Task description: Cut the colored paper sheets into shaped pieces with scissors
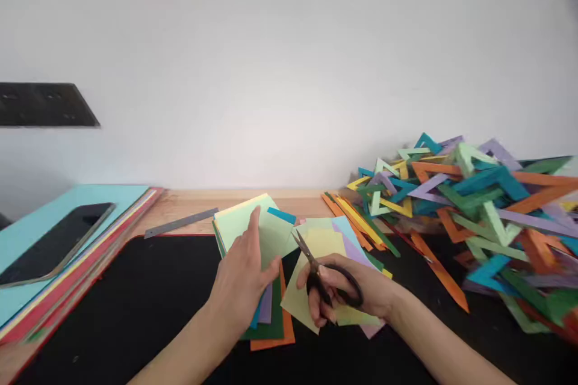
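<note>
Handling, by judgement: press left hand (239, 267) firmly on pale green sheet (271, 237), thumb well back from the line of the blades. Before any closing of scissors (315, 266), best to square the sheet's edge to the blades, part them wider and cut from near the pivot rather than at the tips. Advisable also: check blue strip (280, 215), lying across the upper right of the sheet, just beyond the tips; lift the work clear of lower papers, for fear of catching another layer.

Hands, 2. Left: thumb and forefinger spread wide over the pale green sheet, in contact; any pinch by the remaining fingers hidden, impossible to tell. Right hand (368, 280): curled around the scissors' handles.

Scissors, 1 pair: black loops, slim dark blades, slightly parted, aimed up and leftward, tips just beside the sheet's right edge.

Pale green sheet: plain, brighter at left, shaded between forefinger and thumb; located at the far edge of black mat (180, 289), above other coloured papers.

Nearby: pale yellow sheets (323, 243), overlapping unevenly; narrow strips (352, 222), orange, yellow and green; steel ruler (180, 224), flat; pile of angled paper pieces (487, 186), multicoloured, jumbled, at far right.
</note>
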Demonstrator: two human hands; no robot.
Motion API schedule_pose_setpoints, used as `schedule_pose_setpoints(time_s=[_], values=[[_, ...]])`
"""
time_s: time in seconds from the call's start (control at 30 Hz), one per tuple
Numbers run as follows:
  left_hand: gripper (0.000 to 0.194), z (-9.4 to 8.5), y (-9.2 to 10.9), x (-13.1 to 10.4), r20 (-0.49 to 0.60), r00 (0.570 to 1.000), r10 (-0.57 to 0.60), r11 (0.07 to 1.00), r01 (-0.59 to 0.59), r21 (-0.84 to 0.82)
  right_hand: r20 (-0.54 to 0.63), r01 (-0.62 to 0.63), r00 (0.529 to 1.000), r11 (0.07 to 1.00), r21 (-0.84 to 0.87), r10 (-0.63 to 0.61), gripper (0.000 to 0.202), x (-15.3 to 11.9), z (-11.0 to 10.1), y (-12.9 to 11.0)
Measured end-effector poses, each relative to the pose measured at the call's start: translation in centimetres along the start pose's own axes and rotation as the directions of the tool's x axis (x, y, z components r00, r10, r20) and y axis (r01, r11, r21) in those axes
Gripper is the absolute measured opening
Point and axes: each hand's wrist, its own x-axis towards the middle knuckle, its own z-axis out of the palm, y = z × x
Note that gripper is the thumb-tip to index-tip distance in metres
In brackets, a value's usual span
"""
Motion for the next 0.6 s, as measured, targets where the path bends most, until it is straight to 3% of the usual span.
schedule_pose_setpoints(time_s=[0.23,0.6], values=[[0.071,-0.18,0.27,0.2,-0.041,0.998,0.042,0.999,-0.042,0.017,0.003,0.003,1.0,1.0,0.003,-0.003,0.052,0.0,-0.4,-0.06],[0.074,-0.23,0.36,0.31,-0.037,0.999,0.015,0.999,-0.016,-0.028,-0.023,-0.027,0.999,0.999,-0.039,0.026,0.057,-0.17,-0.41,-0.25]])
